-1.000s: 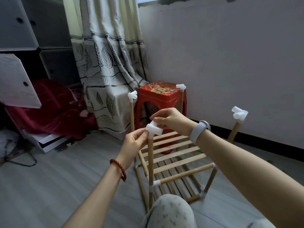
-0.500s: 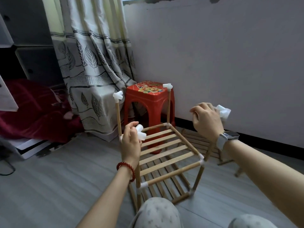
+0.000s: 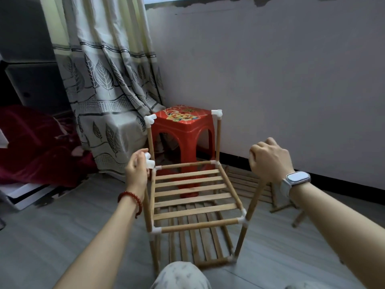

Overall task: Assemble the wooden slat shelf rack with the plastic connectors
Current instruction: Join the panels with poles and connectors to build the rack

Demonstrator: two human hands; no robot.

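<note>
While the half-built slat rack (image 3: 195,197) stands on the floor before the person, the left hand (image 3: 136,171) pinches a white connector (image 3: 150,160) atop one near post; the right hand (image 3: 268,161) fists the other post's top. Next, probably, a top rail or slat panel.

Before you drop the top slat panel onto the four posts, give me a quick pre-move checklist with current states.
1. Far-left post connector seated: ok.
2. Far-right post connector seated: ok.
3. Near-left connector on its post: ok, left hand grips it.
4. Near-right connector on its post: cannot tell, right hand covers the post top.
5. Near-right post upright: not ok, it leans outward.
6. Next slat panel within reach: cannot tell; it lies on the floor by the wall behind the rack.
</note>
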